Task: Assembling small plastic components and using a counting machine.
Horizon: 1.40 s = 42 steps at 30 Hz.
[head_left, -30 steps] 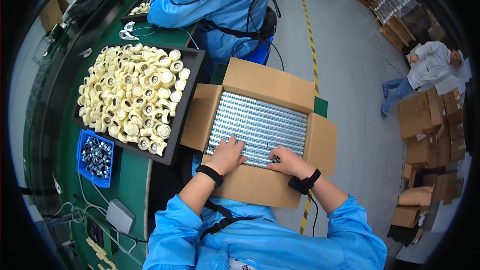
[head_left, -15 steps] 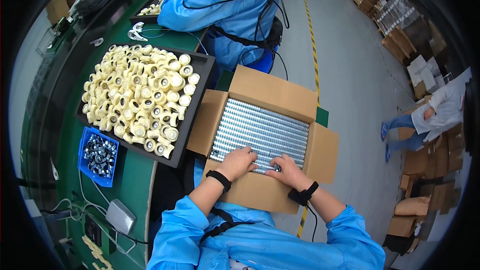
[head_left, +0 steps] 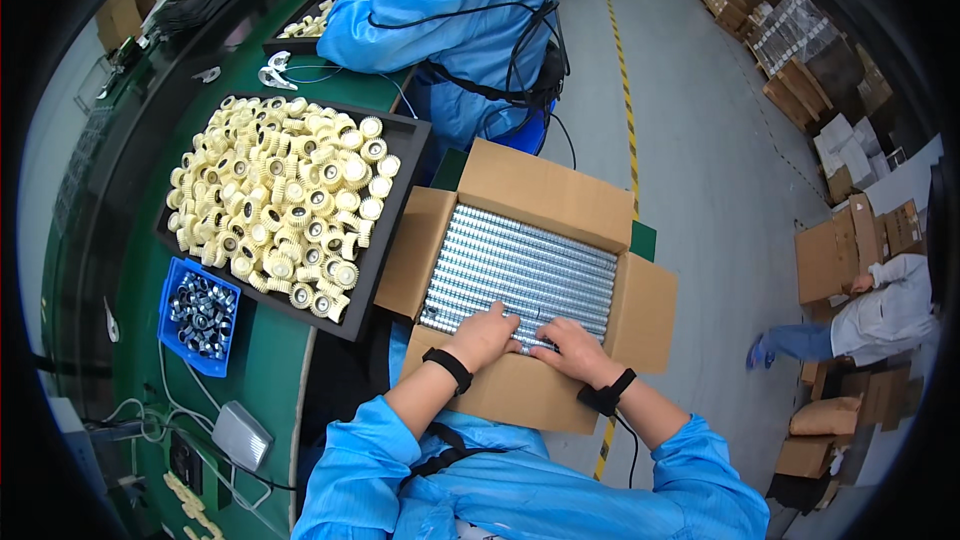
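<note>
An open cardboard box in front of me holds tight rows of small silvery metal rings. My left hand reaches in over the near wall, its curled fingers closed on rings at the near edge of the layer. Close to its right, my right hand pinches at the same near row, thumb and fingers bent together. The fingertips partly hide the rings between them, so I cannot make out how many they hold.
To the left, a black tray piled with cream toothed gears rests on the green table. A blue bin holds loose metal rings. A co-worker in blue sits ahead; another person stands right, near stacked cartons.
My two hands have shifted slightly along the near row, the right one a little lower. The co-worker's hand has lifted from the far tray. The person at right has moved nearer the cartons.
</note>
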Each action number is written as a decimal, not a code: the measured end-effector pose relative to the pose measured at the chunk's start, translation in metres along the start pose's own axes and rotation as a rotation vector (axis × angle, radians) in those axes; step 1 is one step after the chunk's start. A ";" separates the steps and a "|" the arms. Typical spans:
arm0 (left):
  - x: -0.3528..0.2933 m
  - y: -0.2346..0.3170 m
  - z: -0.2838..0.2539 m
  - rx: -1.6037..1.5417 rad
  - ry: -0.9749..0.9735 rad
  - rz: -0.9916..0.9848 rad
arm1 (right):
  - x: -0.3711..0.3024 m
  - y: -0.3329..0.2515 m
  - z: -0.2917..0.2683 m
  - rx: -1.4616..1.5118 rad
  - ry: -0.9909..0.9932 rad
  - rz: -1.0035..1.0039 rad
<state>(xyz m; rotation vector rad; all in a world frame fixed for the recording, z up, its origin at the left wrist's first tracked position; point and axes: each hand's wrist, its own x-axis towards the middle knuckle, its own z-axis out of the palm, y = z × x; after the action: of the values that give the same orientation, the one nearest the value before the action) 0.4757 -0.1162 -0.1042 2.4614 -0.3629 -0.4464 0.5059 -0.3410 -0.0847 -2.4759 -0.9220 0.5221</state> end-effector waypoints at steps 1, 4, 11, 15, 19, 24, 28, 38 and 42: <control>0.000 0.000 0.000 -0.005 0.004 -0.002 | 0.000 -0.002 -0.002 -0.012 -0.007 0.005; 0.002 0.000 0.000 -0.009 -0.005 0.012 | 0.000 -0.004 -0.004 -0.052 -0.024 0.016; 0.004 -0.002 0.004 0.018 -0.007 0.078 | 0.000 -0.005 -0.004 -0.127 -0.050 0.008; 0.003 -0.004 -0.001 -0.002 -0.034 0.124 | 0.005 -0.004 -0.007 -0.117 -0.083 -0.045; 0.007 -0.004 0.003 -0.041 -0.048 0.110 | 0.009 0.003 -0.005 -0.020 -0.091 -0.039; 0.014 -0.014 0.012 -0.146 -0.001 0.126 | 0.014 -0.002 -0.015 0.263 -0.061 0.030; 0.021 -0.019 -0.001 -0.251 0.048 0.134 | 0.024 0.027 -0.003 0.664 -0.060 0.184; 0.060 -0.007 0.023 -0.676 0.459 -0.007 | 0.055 0.031 0.011 1.185 0.282 0.425; 0.051 0.022 0.002 -0.968 0.457 -0.102 | 0.055 -0.004 0.000 1.031 0.440 0.408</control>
<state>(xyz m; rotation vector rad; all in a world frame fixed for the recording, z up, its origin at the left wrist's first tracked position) 0.5176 -0.1528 -0.1038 1.5572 0.1576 -0.0458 0.5432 -0.3009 -0.0930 -1.6726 0.0773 0.3980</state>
